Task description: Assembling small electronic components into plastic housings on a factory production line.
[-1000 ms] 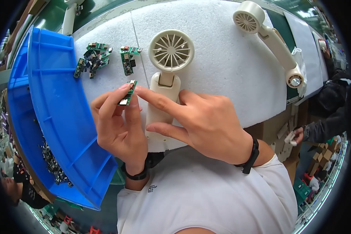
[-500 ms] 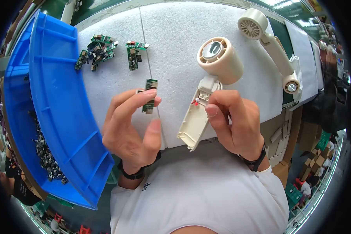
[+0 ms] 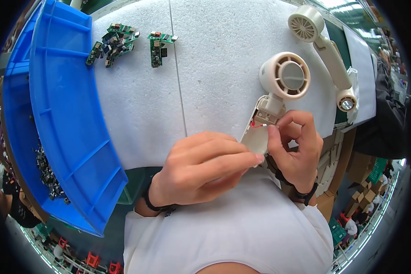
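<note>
A cream handheld fan lies with its handle shell uncovered, reaching down toward me. A red wire with a small white connector comes out near the handle's top. My right hand is closed in a pinch at the shell's right edge, thumb tip beside the connector. Over the shell's lower end is my left hand, fingers drawn together and back upward. These fingers hide the green circuit board seen in them earlier. Several circuit boards lie in a pile at far left, with more beside it.
A large blue bin stands along the left, with small dark parts in its outer section. Another cream fan lies at far right beside a white bag. White foam sheets cover the table.
My left hand has moved right to the handle shell, and its board has gone out of sight. The fan has shifted right and turned, its round end now facing up more, with my right hand following.
</note>
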{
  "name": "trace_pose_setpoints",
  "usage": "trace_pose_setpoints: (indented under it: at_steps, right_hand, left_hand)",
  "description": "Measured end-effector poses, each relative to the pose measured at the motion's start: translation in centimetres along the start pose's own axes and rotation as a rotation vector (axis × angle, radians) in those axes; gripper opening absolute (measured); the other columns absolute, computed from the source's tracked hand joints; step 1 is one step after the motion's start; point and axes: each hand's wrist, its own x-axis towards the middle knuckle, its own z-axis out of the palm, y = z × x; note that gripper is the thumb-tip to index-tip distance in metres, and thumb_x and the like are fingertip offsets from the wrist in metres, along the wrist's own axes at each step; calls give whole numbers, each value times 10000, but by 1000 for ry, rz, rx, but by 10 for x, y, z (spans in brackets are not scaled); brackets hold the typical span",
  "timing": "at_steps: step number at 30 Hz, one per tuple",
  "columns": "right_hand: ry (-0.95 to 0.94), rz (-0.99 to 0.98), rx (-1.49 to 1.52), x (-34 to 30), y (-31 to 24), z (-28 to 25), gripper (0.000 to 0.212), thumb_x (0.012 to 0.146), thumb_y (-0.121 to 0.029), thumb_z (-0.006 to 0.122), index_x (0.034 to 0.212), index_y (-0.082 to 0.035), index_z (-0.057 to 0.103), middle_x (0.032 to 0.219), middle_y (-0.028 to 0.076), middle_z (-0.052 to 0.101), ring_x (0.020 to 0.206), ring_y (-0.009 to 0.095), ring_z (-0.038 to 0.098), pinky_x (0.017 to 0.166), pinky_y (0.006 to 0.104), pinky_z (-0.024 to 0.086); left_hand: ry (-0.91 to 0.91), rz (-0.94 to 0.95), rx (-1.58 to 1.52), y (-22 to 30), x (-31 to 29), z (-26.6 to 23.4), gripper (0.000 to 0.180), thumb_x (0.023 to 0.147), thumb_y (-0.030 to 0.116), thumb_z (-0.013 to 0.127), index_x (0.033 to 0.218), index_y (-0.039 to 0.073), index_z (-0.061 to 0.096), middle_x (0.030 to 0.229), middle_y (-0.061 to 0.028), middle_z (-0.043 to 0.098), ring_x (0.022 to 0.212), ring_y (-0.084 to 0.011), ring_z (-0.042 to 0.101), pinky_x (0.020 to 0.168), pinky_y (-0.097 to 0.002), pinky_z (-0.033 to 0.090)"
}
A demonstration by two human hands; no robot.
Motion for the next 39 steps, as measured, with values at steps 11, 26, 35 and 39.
trace_pose_setpoints:
  at_steps: [11,26,35,39]
  right_hand:
    - [-228,-447,-404,40,-13,-22,325,755,-13,804,1065,-66,721,627,24,607,486,121,555,453,264,407]
    - [-87,-532,-322,38,-4,-13,318,745,-25,813,1053,-76,755,631,42,603,507,147,563,458,284,400]
    - [50,-379,-224,39,-7,-2,277,730,-6,838,992,-59,766,710,47,689,529,95,587,472,234,411]
    - [54,-312,-132,38,-7,3,249,745,8,822,980,-52,763,702,37,691,531,68,582,472,220,401]
  left_hand:
    - [-108,93,135,-5,0,6,412,608,-73,785,992,76,775,902,-57,727,817,-234,693,682,-322,549]
    - [-104,63,78,-7,-2,3,375,633,-67,787,982,70,772,892,-49,729,808,-218,698,680,-320,547]
    - [-76,50,101,-7,-3,4,382,631,-70,788,984,76,773,879,-49,729,794,-223,700,686,-325,553]
    - [-72,46,95,-6,-3,4,382,631,-73,789,981,77,774,881,-48,729,796,-227,700,691,-328,556]
